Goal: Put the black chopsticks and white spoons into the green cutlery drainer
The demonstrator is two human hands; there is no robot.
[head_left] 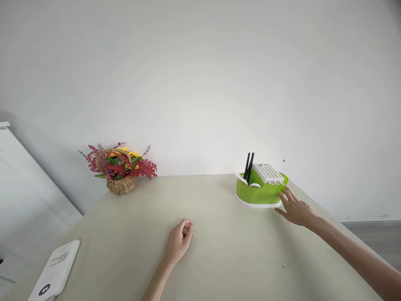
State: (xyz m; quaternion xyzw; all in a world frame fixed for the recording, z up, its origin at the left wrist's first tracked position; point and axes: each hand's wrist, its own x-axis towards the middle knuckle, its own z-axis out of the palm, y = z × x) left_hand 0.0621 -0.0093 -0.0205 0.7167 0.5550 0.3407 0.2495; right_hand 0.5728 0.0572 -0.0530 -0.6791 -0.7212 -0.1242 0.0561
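At the back right of the table stands a green utensil holder (258, 194) with a white base and a white slotted top (268, 173). Black chopsticks (248, 168) rise from its left part, beside a white spoon (242, 179). My right hand (296, 207) reaches to the holder's right end with fingers spread; the fingertips are at its green side, though I cannot tell whether they touch. Loosely curled, my left hand (180, 239) is at the middle of the table, apart from any object, with nothing visible in its fingers.
A wicker basket (123, 185) of red and yellow flowers stands at the back left by the wall. On the near left lies a white flat device (58, 267) with a round dark spot. A white cabinet (31, 188) is beyond the table's left edge.
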